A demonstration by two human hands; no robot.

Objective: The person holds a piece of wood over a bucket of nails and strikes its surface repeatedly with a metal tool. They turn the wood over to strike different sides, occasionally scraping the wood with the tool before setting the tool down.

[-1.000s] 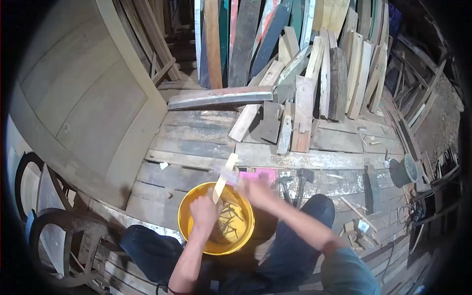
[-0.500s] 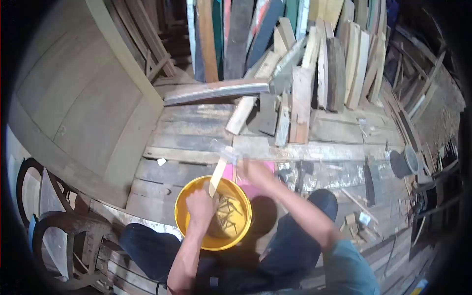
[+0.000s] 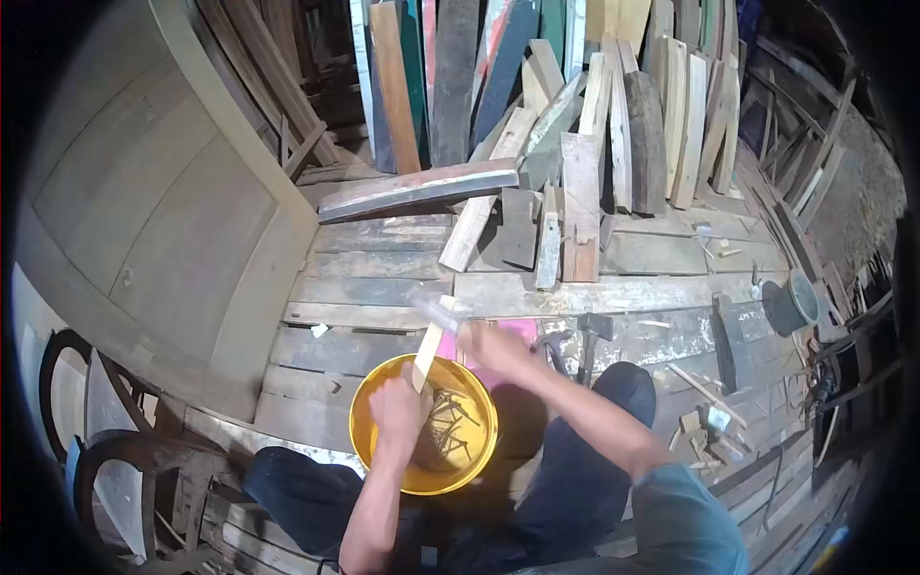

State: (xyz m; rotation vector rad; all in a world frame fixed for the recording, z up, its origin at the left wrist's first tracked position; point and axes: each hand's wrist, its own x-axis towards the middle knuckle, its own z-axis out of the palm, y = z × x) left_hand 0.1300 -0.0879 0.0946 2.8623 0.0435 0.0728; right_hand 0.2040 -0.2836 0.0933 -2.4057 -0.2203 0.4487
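The person's left hand (image 3: 395, 407) was clenched around the lower part of a pale wooden stick (image 3: 428, 356), which slanted up and away over the far rim of a yellow bucket (image 3: 488, 443). The right hand (image 3: 481, 341) was up beyond that rim, its fingers curled around a blurred tool (image 3: 434, 310) that crossed the stick near its upper end; the blur hid what kind of tool it was, and whether it was touching the wood could not be told. Thin dark pieces (image 3: 452, 424) that looked like nails lay loosely heaped inside the bucket. The bucket stood on the plank floor (image 3: 369, 290) between the person's knees, with something flat and pink (image 3: 517, 333) lying just past it, partly hidden by the right arm. A hatchet (image 3: 591, 335) lay on the boards near the right knee, and wood scraps (image 3: 698, 436) were scattered further to the right. A grey pail (image 3: 803, 300) was well apart at the far right. Ahead, planks (image 3: 453, 91) leaned upright in a crowded row, a panelled door (image 3: 163, 211) rose on the left, and below it was a dark curved wooden frame (image 3: 115, 450).
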